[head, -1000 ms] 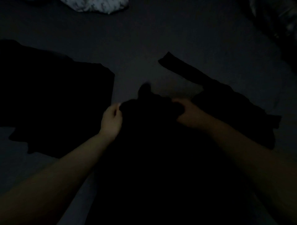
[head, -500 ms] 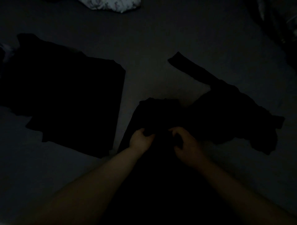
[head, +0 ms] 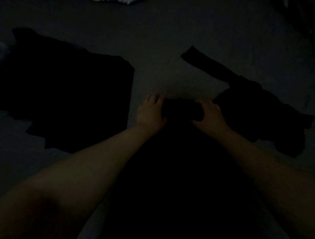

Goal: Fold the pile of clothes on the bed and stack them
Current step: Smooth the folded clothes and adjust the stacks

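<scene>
The scene is very dark. A black garment [head: 180,109] lies on the bed in front of me, its folded far edge between my hands. My left hand [head: 150,112] rests at the garment's left end with fingers spread and straight. My right hand [head: 210,116] holds the right end, thumb curled under the fold and fingers on top. A flat black folded garment [head: 71,95] lies to the left. Another black garment [head: 259,109] with a long strip pointing up-left lies crumpled to the right.
The grey bed sheet [head: 170,51] stretches ahead between the dark garments. A white patterned cloth [head: 119,1] peeks in at the top edge. Dark shapes fill the top right corner.
My hands pulled the middle garment's far edge toward me, then moved apart to its two ends. My left hand's fingers have straightened.
</scene>
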